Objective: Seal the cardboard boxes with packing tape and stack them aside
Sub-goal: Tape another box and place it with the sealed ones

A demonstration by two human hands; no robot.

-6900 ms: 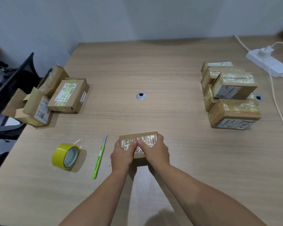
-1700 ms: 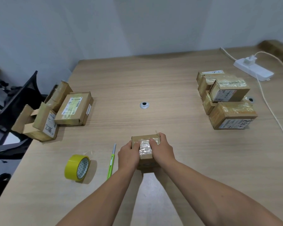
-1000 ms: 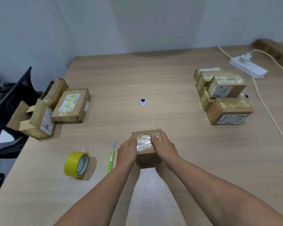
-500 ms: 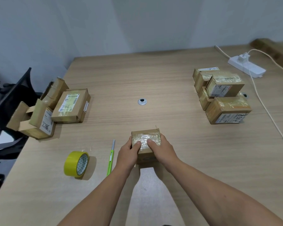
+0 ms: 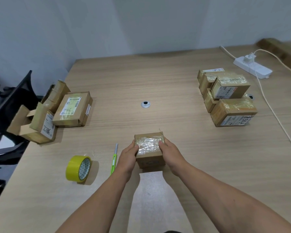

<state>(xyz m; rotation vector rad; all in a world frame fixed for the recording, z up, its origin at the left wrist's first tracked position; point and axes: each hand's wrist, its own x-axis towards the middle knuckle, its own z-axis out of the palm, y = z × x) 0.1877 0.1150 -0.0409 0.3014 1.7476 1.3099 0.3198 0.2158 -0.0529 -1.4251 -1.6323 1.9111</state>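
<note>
A small cardboard box [image 5: 149,149] with clear tape over its top sits on the table in front of me. My left hand [image 5: 128,157] grips its left side, thumb on the taped top. My right hand [image 5: 170,154] grips its right side, thumb on the top edge. A yellow roll of packing tape [image 5: 78,167] stands on edge to the left. Between the roll and my left hand lies a green utility knife [image 5: 114,159]. A stack of taped boxes [image 5: 227,96] sits at the right. Several other boxes [image 5: 57,110] lie at the left, one with open flaps.
A white power strip [image 5: 253,68] with a plugged charger sits at the far right, and its cable [image 5: 272,111] runs down the right side of the wooden table [image 5: 158,84]. A round cable grommet [image 5: 145,104] is in the middle. A black chair [image 5: 8,101] stands past the left edge.
Both hands have slid from the taped top out to the sides of the box, which earlier was turned from lying wide to end-on. The box stays in place.
</note>
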